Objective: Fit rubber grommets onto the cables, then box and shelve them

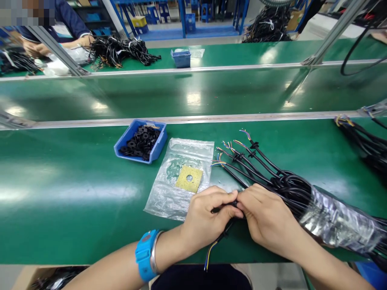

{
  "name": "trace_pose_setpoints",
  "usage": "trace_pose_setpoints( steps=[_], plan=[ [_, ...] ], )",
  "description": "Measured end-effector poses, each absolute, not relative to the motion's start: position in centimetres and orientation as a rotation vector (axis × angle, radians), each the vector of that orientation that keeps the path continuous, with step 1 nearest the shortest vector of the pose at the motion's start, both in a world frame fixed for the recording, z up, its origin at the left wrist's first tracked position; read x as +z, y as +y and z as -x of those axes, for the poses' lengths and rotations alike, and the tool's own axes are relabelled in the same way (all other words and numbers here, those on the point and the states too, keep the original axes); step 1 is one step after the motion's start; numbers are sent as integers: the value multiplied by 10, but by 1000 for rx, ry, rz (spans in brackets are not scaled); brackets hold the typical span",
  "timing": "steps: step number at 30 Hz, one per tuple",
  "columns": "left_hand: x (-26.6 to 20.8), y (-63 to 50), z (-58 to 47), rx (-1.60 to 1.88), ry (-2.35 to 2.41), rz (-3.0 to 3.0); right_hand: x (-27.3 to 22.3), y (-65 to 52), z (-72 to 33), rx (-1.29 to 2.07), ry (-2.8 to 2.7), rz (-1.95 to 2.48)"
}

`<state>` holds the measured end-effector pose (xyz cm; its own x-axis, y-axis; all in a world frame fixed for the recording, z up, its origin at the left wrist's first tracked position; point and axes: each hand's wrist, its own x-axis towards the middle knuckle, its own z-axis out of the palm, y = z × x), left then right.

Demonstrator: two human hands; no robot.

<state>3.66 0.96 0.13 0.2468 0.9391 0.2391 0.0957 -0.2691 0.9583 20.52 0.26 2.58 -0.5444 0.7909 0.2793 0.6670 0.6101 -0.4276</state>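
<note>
My left hand [205, 211] is closed, pinching a small black piece [234, 204] between thumb and fingers; its exact shape is mostly hidden. Right against it, my right hand [269, 215] is closed on a black cable, mostly covered by the fingers. Below the hands hangs a cable end with bare yellow, blue and white wires [211, 251]. Beyond my right hand lies a bundle of black cables [290, 183], wrapped in clear plastic [338, 219]. Several of its stripped ends fan out leftward, some carrying black grommets [237, 157].
A blue bin [117, 150] of small black parts stands left of a clear zip bag [163, 197] with a yellow square piece [184, 183] on it. More black cables [363, 141] lie at far right. Across the metal rail [193, 119], a co-worker's hands [36, 49] are near cables.
</note>
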Motion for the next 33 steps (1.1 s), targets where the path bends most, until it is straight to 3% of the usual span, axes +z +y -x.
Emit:
trace_pose_setpoints(
  steps=[7, 14, 33],
  plan=[
    [3, 21, -17, 812, 957, -1195, 26, 4, -207, 408, -2303, 1192],
    [5, 27, -8, 843, 898, -720, 27, 3, -206, 443, -2359, 1222],
    [0, 22, -7, 744, 962, -717, 23, 2, -208, 448, -2466, 1204]
  ],
)
